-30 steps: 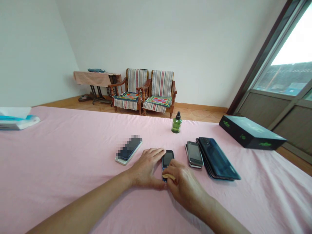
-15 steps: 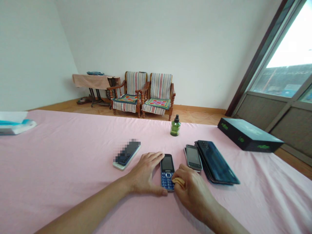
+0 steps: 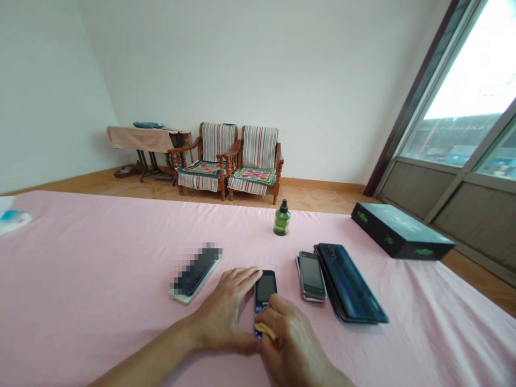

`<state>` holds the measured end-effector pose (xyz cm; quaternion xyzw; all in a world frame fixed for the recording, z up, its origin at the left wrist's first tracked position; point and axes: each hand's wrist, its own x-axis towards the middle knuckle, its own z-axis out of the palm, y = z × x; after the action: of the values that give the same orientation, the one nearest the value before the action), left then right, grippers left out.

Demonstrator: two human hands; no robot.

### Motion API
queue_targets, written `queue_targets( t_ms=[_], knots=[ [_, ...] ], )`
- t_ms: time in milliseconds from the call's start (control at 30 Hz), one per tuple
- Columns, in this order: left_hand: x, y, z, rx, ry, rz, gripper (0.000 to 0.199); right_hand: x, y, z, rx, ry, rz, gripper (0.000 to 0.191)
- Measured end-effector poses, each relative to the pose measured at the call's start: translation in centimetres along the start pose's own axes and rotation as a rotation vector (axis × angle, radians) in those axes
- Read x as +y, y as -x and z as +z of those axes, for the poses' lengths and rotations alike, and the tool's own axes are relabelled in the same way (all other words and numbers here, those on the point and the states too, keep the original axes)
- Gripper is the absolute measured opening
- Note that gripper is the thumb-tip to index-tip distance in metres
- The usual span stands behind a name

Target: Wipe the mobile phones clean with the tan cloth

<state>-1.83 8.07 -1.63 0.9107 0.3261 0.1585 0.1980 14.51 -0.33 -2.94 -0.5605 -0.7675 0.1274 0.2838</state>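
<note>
A dark blue keypad phone (image 3: 266,286) lies face up on the pink cloth, its screen end pointing away from me. My left hand (image 3: 226,314) braces it along the left side, with fingertips at the top corner and the thumb near the bottom end. Pinched in my right hand (image 3: 290,336) is a small folded yellow cloth (image 3: 266,330), pressed on the lower keypad. My right fingers hide most of the keys.
Left of my hands lies another phone (image 3: 197,271), partly pixelated, on a pale one. To the right are a stack of small phones (image 3: 312,276) and a stack of larger phones (image 3: 350,285). Farther back stand a green spray bottle (image 3: 281,219) and a black box (image 3: 399,231).
My right hand with the yellow cloth has moved from the keypad's right edge leftward and down over the lower keys. My left hand keeps its hold. The whole view has shifted slightly.
</note>
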Motion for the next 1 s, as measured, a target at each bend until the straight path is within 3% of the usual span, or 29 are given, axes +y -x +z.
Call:
queue_targets(
  t_ms=[333, 467, 700, 833, 1000],
  knots=[
    [0.2, 0.0, -0.1, -0.012, 0.006, 0.011, 0.108, -0.5, -0.5, -0.6, -0.038, 0.011, 0.060, 0.020],
    [0.3, 0.0, -0.3, -0.026, 0.022, -0.010, 0.111, 0.5, 0.2, -0.8, 0.036, -0.031, 0.077, 0.021],
    [0.3, 0.2, -0.6, -0.065, 0.040, -0.046, 0.114, 2.9, 1.8, 0.3, 0.200, -0.066, -0.088, 0.027],
    [0.1, 0.3, -0.5, -0.079, 0.052, -0.059, 0.114, 3.4, 2.0, 0.6, 0.284, -0.112, -0.082, 0.026],
    [0.0, 0.4, -0.5, -0.084, 0.054, -0.055, 0.114, 3.1, 2.0, -0.2, 0.243, -0.064, -0.069, 0.026]
  ],
)
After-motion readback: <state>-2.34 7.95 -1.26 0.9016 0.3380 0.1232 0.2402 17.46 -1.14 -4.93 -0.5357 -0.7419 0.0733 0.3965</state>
